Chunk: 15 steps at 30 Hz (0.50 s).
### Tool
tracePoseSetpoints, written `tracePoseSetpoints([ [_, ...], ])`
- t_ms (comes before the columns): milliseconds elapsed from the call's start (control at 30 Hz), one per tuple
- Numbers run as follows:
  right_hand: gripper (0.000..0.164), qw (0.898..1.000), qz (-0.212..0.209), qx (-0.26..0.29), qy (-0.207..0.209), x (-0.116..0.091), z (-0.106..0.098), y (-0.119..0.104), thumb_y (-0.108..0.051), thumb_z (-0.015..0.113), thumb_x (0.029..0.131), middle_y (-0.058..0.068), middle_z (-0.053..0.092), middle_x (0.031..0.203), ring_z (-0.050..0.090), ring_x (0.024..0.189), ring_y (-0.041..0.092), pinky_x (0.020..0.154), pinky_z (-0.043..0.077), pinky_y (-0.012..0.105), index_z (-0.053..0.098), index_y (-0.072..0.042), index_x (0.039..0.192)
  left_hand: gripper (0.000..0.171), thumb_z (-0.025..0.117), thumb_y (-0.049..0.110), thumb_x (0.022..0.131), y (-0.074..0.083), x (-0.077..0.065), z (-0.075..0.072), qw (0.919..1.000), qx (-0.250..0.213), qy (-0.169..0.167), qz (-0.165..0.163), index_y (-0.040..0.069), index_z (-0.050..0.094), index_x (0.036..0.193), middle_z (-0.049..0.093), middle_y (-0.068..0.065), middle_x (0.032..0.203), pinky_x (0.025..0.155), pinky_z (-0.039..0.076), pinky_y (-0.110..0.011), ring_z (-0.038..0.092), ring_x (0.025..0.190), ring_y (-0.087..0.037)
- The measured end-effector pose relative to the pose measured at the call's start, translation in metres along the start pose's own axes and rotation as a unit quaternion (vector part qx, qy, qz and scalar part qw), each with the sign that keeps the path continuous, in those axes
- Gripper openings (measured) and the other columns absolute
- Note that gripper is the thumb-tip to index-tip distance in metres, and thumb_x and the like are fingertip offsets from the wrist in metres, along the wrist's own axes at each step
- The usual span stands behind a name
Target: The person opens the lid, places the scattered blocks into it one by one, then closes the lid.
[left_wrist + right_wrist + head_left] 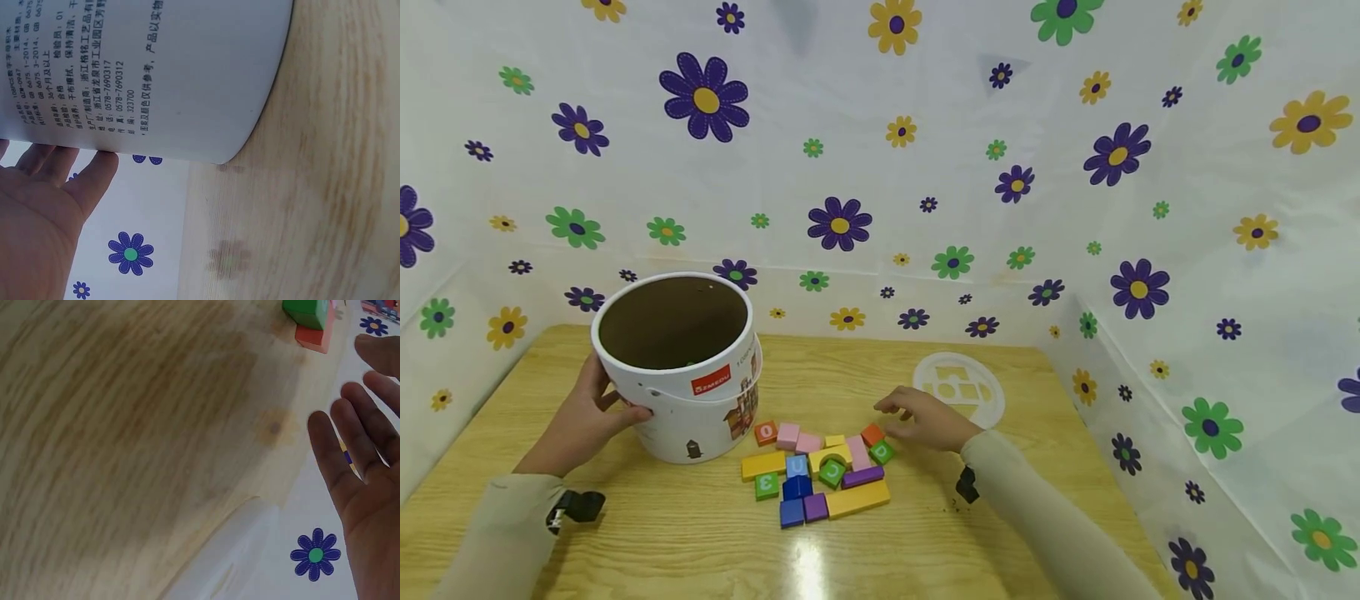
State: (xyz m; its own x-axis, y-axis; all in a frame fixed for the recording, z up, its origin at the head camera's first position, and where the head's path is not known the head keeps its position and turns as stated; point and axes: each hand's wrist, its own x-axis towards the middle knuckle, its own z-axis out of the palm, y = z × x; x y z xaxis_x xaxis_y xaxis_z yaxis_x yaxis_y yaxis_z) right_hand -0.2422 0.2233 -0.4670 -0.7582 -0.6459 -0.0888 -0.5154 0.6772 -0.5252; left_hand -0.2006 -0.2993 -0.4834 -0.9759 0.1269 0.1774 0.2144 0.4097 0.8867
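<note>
A white bucket [662,408] with a red label and a printed castle stands upright on the left of the table. My left hand [576,417] rests against its left side, thumb on the front wall. In the left wrist view, the fingertips of the left hand [44,206] touch the bucket wall [187,81], which carries printed text. My right hand [932,421] hovers with loosely bent fingers beside a green letter block [882,452] and an orange block [872,434]. Nothing lies in the right hand [375,487] in the right wrist view.
Several coloured blocks, among them a long yellow block [857,498], lie flat in a close cluster right of the bucket. A round white lid [995,392] with cut-out shapes lies behind my right hand. Flower-printed sheeting [880,167] borders the wooden table [700,542].
</note>
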Motion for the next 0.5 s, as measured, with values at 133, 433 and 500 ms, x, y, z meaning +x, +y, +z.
tracePoseSetpoints([
  [133, 0.038, 0.999, -0.005, 0.023, -0.027, 0.002, 0.005, 0.006, -0.013, 0.067, 0.101, 0.0, 0.065, 0.123, 0.062, 0.112, 0.017, 0.097, 0.058, 0.032, 0.064, -0.008, 0.139, 0.114, 0.078, 0.014, 0.093, 0.001, -0.001, -0.001, 1.0, 0.003, -0.001, 0.001, 0.048, -0.006, 0.163, 0.008, -0.005, 0.172, 0.107, 0.03, -0.081, 0.015, 0.152, -0.048],
  [433, 0.037, 0.998, -0.002, 0.052, -0.037, 0.005, 0.015, 0.017, -0.015, 0.07, 0.1, -0.005, 0.066, 0.118, 0.063, 0.11, 0.012, 0.099, 0.057, 0.03, 0.067, -0.013, 0.136, 0.113, 0.077, 0.014, 0.094, 0.003, -0.001, -0.001, 1.0, 0.001, -0.005, 0.003, 0.047, -0.006, 0.163, 0.008, -0.005, 0.172, 0.106, 0.03, -0.082, 0.016, 0.151, -0.048],
  [500, 0.036, 0.998, -0.006, 0.045, -0.035, 0.007, 0.016, 0.018, -0.015, 0.071, 0.1, -0.006, 0.066, 0.118, 0.063, 0.109, 0.012, 0.099, 0.057, 0.031, 0.068, -0.013, 0.135, 0.113, 0.078, 0.014, 0.094, 0.003, -0.001, -0.001, 1.0, 0.004, -0.005, 0.001, 0.048, -0.006, 0.162, 0.009, -0.004, 0.172, 0.107, 0.031, -0.081, 0.017, 0.151, -0.047],
])
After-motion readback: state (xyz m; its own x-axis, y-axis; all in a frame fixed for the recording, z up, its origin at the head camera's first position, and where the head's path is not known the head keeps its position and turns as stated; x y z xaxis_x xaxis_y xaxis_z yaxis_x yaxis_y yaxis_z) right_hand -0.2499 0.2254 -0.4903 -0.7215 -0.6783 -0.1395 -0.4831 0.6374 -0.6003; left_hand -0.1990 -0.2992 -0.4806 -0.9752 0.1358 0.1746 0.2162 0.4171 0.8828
